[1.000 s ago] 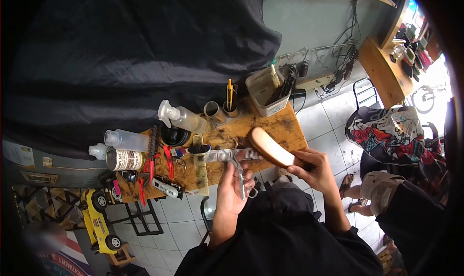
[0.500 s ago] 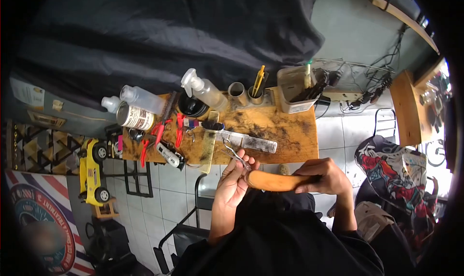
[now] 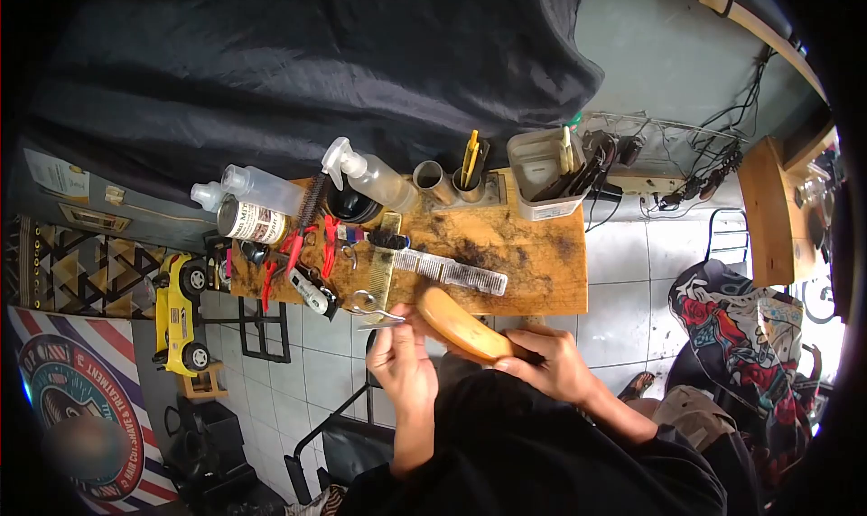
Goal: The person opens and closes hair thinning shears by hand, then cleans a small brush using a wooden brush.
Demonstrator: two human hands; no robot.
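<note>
With the long pale comb (image 3: 452, 270) on the worktop (image 3: 551, 286) as landmark, the scissors (image 3: 390, 318) are nearer the person, off its left end, pinched in the nearly closed fingertips of the left hand (image 3: 405, 364). The right hand (image 3: 553, 364) is wrapped round one end of a curved wooden brush (image 3: 465, 325) — this slants just on the near side of the comb, its other end towards the left hand. A yellowish comb (image 3: 383, 279) crosses the landmark's left end; beyond that end stands a spray bottle (image 3: 386, 184), and clippers (image 3: 312, 292) lie left of it.
</note>
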